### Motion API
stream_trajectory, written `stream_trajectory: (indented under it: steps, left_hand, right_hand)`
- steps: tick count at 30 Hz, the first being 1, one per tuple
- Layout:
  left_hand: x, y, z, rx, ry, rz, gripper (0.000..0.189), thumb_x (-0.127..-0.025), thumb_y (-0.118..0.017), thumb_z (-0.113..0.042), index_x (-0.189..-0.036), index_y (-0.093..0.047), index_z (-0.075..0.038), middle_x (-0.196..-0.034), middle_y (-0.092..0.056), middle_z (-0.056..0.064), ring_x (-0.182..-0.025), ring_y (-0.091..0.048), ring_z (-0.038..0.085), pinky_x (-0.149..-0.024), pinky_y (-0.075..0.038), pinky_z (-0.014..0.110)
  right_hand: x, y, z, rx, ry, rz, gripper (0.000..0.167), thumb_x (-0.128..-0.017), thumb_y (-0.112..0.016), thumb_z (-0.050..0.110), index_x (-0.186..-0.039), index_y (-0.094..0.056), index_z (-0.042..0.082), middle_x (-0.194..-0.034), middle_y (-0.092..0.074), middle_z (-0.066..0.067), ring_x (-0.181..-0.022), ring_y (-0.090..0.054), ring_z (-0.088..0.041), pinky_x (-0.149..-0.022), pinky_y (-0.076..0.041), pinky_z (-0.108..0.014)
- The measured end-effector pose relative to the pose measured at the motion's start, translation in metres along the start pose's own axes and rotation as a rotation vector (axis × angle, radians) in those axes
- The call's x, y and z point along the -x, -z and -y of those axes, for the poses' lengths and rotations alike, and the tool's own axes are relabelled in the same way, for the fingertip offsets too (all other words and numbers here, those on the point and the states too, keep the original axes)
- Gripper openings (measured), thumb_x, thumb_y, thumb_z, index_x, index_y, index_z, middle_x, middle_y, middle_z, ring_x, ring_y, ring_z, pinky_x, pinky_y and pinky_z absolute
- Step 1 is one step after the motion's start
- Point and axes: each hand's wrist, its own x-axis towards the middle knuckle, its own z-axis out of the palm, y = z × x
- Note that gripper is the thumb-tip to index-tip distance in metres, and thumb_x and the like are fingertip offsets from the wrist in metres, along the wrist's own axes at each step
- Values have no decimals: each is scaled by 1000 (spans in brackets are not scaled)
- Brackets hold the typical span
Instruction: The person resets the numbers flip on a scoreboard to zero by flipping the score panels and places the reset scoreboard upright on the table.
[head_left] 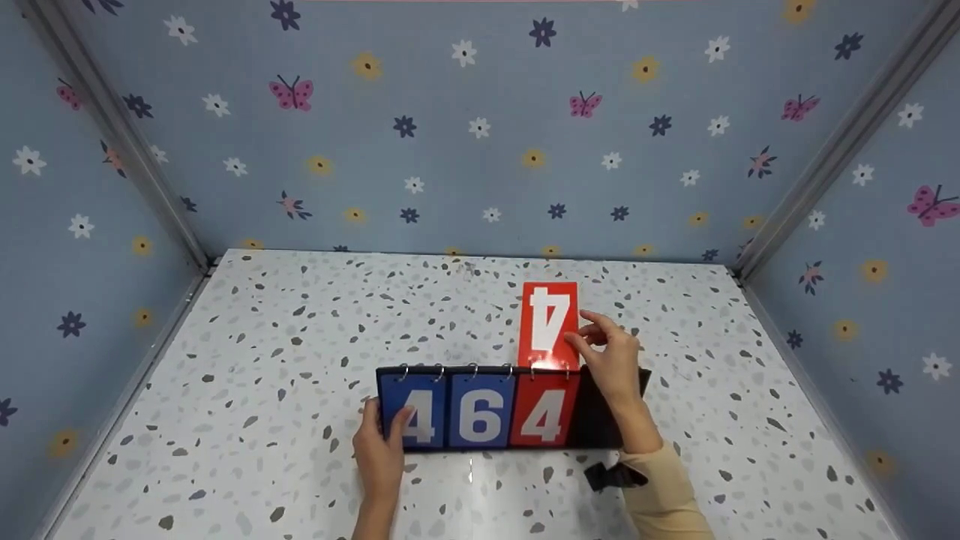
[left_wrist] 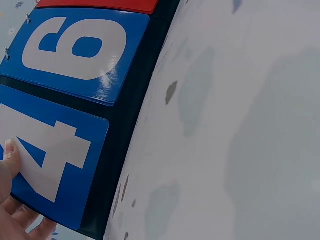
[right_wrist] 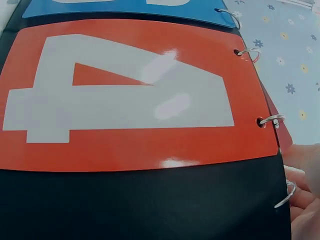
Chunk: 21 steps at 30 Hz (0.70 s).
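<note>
A tabletop flip scoreboard (head_left: 544,448) with black backing shows a blue 4 card, a blue 6 card (head_left: 481,411) and a red 4 card (right_wrist: 150,150). My left hand (head_left: 381,442) grips its left end, thumb across the front of the blue 4 card (left_wrist: 75,150) and fingers behind. Above the top edge, a turned-up red number card (head_left: 550,360) shows an upside-down white 4. My right hand (head_left: 613,364) pinches that card's right edge, the thumb overlapping its face. In the right wrist view, part of this hand is hidden behind the board.
Metal rings (right_wrist: 272,119) run along the scoreboard's top edge. Its rightmost section shows bare black backing (right_wrist: 140,205). Underneath is a white speckled table (head_left: 300,322), bounded by blue flowered panels (head_left: 480,150) at the back and both sides. A black strap (head_left: 615,476) hangs at my right wrist.
</note>
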Motion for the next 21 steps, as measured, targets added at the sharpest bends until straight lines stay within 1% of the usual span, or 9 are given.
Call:
stream_trajectory:
  steps: [3, 5, 9, 11, 13, 16, 18, 21]
  left_hand:
    - [0, 0, 0, -1, 13, 5, 26, -78, -68, -17, -93, -52, -3, -79, -60, 5, -71, -56, 15, -63, -42, 30]
    - [0, 0, 0, -2, 19, 10, 26, -79, -68, -18, -93, -52, -3, -79, -60, 5, -70, -55, 15, -63, -42, 30]
    - [1, -1, 0, -6, 9, 5, 26, -78, -68, -18, -93, -52, -2, -78, -59, 5, -68, -54, 15, -61, -42, 31]
    - [0, -1, 0, -5, 1, 2, 26, -78, -68, -17, -93, -52, -2, -78, -59, 5, -68, -54, 16, -61, -42, 31]
    - [0, -1, 1, -4, -3, 1, 26, -79, -68, -17, -93, -52, -2, -78, -60, 6, -68, -55, 16, -61, -42, 31]
    - [0, -1, 1, -3, -2, 1, 26, -79, -68, -17, -93, -52, -2, -79, -60, 6, -69, -55, 16, -62, -43, 31]
    - [1, -1, 0, -2, 0, 1, 26, -78, -68, -17, -94, -53, -2, -79, -60, 6, -69, -56, 16, -62, -43, 32]
    - [0, 0, -1, 4, 3, 1, 27, -78, -68, -17, -94, -53, -2, -79, -60, 6, -69, -56, 16, -62, -43, 32]
  right_hand:
    - [3, 1, 0, 12, 14, 2, 25, -75, -72, 10, -96, -65, -1, -77, -66, -9, -65, -60, -16, -63, -48, -34]
    - [5, 2, 0, 17, 52, -17, 19, -75, -71, 7, -92, -66, 0, -77, -66, -8, -66, -61, -16, -63, -48, -33]
    - [12, 5, 4, 4, 147, -110, 14, -73, -70, -1, -86, -67, 1, -78, -66, -6, -67, -60, -15, -63, -47, -28]
    - [18, 8, 7, -20, 163, -162, 13, -73, -70, -1, -85, -67, 1, -78, -66, -5, -67, -60, -13, -63, -47, -24]
    - [27, 9, 10, -60, 158, -207, 13, -73, -70, -3, -85, -67, 1, -78, -65, -4, -67, -60, -13, -63, -46, -21]
    - [42, 9, 12, -124, 126, -265, 15, -72, -70, -5, -85, -67, 1, -79, -65, -5, -67, -60, -15, -63, -46, -20]
    - [53, 8, 13, -169, 102, -292, 16, -71, -70, -7, -85, -66, -1, -79, -64, -7, -67, -59, -16, -63, -46, -21]
    - [70, 2, 13, -247, 45, -305, 18, -70, -69, -9, -87, -64, -3, -82, -63, -11, -69, -58, -16, -64, -46, -20]
